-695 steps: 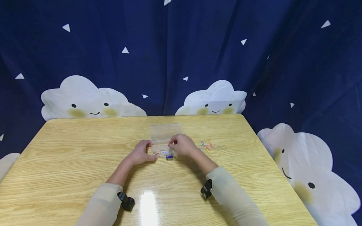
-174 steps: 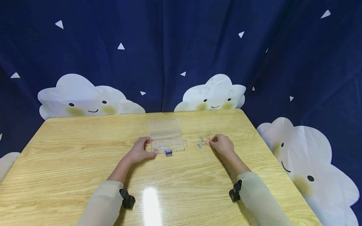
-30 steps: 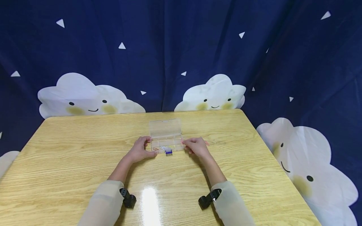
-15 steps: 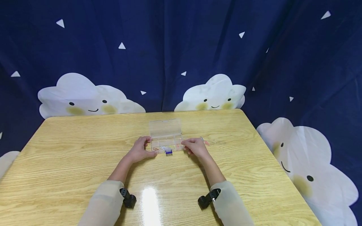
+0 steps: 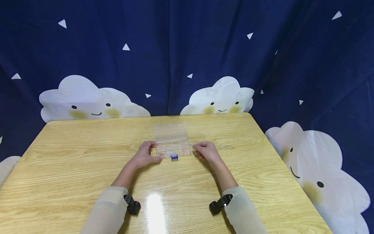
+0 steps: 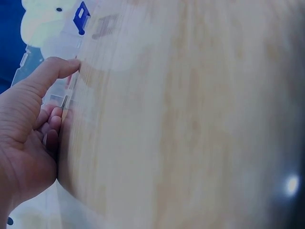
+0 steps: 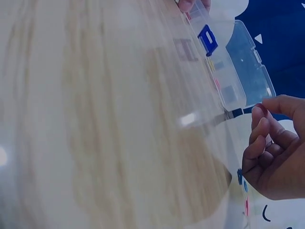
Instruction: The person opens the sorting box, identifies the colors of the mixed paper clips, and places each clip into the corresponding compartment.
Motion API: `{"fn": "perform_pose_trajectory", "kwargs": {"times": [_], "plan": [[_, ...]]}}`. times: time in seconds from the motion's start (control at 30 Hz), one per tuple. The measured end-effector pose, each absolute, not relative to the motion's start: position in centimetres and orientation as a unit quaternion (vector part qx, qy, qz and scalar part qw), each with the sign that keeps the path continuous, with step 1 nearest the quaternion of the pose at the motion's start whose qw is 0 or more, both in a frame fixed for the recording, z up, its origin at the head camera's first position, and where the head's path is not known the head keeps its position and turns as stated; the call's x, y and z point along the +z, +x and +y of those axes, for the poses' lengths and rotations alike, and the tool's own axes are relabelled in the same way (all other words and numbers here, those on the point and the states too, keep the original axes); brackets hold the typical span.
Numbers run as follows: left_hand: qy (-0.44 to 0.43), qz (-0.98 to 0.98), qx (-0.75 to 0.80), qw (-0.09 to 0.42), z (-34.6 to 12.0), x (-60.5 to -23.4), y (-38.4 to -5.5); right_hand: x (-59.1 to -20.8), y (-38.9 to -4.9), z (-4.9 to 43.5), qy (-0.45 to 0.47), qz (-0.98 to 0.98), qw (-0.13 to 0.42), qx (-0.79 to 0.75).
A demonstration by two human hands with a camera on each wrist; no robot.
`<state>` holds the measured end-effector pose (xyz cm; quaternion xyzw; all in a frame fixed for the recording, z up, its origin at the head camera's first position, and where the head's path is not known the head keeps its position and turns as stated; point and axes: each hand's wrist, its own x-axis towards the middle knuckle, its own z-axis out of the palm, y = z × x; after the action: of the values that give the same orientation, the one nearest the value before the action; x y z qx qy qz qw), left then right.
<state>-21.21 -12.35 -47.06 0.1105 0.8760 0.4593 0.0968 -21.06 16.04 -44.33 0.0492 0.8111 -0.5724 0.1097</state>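
Note:
A clear plastic compartment box (image 5: 172,142) lies on the table, its lid (image 5: 170,132) standing back. My left hand (image 5: 144,154) grips the box's left end, thumb at the front edge and fingers behind the side. Along the front compartments lie a red paper clip (image 5: 160,154), white-blue clips (image 5: 168,152), yellow ones (image 5: 177,152) and pink-red ones (image 5: 183,151). My right hand (image 5: 206,150) hovers just right of the box, fingers bent and thumb near the index fingertip, with nothing visible between them. A blue latch (image 7: 208,40) hangs from the box's front.
Beyond my right hand, loose blue paper clips (image 7: 240,176) and a red clip (image 7: 247,206) lie on the wooden table (image 5: 87,156); in the head view the hand mostly covers them. A dark blue curtain (image 5: 163,58) with clouds hangs behind the table.
Earlier my right hand took a red clip from the loose ones and brought it to the box's right front compartment. It has let go and drawn slightly right. The left hand keeps its place.

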Motion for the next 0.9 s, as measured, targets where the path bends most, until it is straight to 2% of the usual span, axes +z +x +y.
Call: {"fn": "perform_pose_trajectory", "kwargs": {"times": [0.9], "plan": [[0.104, 0.877, 0.457, 0.101, -12.3, -47.0, -21.2, -44.6, -21.1, 19.9, 0.094, 0.82, 0.099, -0.556]]}}
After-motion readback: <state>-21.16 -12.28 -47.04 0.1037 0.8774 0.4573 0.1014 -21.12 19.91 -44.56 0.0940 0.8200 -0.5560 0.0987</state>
